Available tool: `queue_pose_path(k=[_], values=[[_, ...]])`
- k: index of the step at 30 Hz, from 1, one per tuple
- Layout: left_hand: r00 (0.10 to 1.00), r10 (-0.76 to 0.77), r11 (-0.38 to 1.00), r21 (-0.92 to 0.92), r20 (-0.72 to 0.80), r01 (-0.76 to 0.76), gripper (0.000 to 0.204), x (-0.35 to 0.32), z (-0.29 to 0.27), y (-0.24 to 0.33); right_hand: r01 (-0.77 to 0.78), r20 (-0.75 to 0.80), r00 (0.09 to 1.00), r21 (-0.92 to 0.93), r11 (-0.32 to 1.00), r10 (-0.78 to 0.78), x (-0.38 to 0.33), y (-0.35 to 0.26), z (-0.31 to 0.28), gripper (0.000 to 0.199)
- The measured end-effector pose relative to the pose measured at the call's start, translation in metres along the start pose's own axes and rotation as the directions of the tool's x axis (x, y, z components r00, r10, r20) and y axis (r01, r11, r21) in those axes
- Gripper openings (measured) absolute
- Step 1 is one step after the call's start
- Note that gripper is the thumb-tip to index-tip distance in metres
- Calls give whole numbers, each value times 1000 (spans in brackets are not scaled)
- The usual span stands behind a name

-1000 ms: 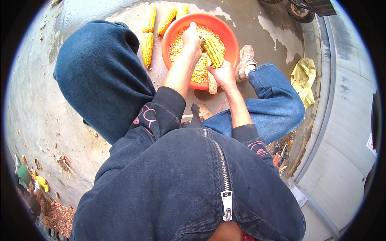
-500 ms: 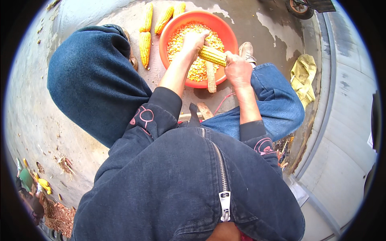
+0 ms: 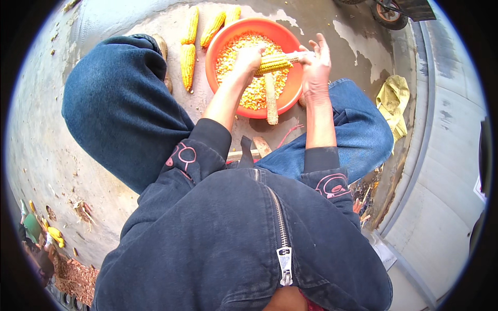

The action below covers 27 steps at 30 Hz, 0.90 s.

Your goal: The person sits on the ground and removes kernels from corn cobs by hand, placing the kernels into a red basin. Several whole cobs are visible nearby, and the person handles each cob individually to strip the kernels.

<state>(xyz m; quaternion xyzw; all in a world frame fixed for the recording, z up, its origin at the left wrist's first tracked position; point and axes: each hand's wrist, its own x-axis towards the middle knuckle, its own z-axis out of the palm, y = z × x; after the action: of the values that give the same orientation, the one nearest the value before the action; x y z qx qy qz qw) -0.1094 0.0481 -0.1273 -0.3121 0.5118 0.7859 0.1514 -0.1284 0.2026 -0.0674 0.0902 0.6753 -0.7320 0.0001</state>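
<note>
My left hand [image 3: 250,59] is closed around a yellow corn cob [image 3: 273,65], held above an orange-red basin [image 3: 295,88]. At the cob's right end, my right hand [image 3: 315,65] has its fingers spread and pointing up. A pale, narrow shape joins that hand to the cob; whether it is the thumb or something held, I cannot make out. Loose corn kernels [image 3: 254,97] cover the basin's bottom. Below the held cob, a stripped cob [image 3: 271,101] leans out over the basin's near rim.
Several whole corn cobs [image 3: 188,67] lie on the concrete left of the basin. A yellowish sack [image 3: 392,103] lies to the right, near a metal wall [image 3: 441,155]. A wheel [image 3: 389,15] stands at the far right. Another person [image 3: 39,254] is at the lower left edge.
My right hand has let go of the cob's right end, turned and spread its fingers. My left hand still holds the cob over the basin.
</note>
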Motion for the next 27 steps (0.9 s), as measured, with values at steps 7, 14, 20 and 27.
queue_pose_path(k=[7, 14, 20, 27], values=[[996, -68, 992, 109, 60, 61, 34, 11, 9, -28, -126, -85, 982, 390, 912, 172, 16, 7, -5, 37], [991, -15, 978, 207, 136, -14, 33, 8, 15, -34, -363, 96, 924, 520, 773, 370, 15, 9, -3, 41], [971, -99, 982, -135, 219, 130, 22, 10, 13, -48, -294, 89, 956, 361, 885, 281, 14, 0, 11, 50], [972, -97, 976, -169, 216, 135, 20, 11, 10, -50, -270, 267, 946, 333, 903, 185, 10, -6, 16, 48]])
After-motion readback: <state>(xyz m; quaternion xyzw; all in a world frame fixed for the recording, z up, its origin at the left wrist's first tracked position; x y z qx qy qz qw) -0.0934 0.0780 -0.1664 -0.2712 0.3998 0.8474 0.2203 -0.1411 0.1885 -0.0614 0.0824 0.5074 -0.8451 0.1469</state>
